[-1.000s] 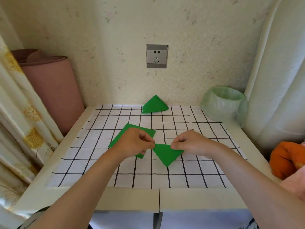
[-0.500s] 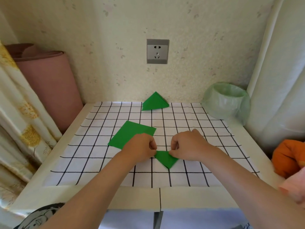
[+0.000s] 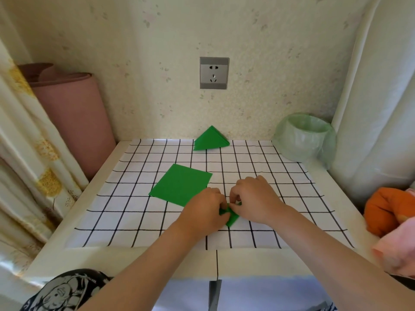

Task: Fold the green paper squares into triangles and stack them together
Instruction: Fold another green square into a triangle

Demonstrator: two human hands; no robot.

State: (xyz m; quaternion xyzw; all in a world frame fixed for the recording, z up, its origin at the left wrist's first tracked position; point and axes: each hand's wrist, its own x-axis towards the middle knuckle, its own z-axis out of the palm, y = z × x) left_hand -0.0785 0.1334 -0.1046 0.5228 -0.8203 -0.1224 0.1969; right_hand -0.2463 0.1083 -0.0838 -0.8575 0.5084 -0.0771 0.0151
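Observation:
A small folded green triangle (image 3: 231, 217) lies on the checked mat (image 3: 125, 209) near the front middle, mostly covered by my hands. My left hand (image 3: 203, 212) pinches its left part and my right hand (image 3: 253, 199) pinches its upper right edge; the two hands almost touch over it. Flat green paper squares (image 3: 179, 184) lie just behind my left hand. A stack of folded green triangles (image 3: 210, 140) sits at the mat's far edge by the wall.
A bin lined with a green bag (image 3: 305, 136) stands at the back right corner. A rolled pink mat (image 3: 74, 115) leans at the left, beside a curtain (image 3: 27, 158). Orange and pink cloth (image 3: 390, 212) lies at the right table edge.
My hands have come together over the triangle, which has been folded smaller and is now mostly hidden. The camera has tipped slightly.

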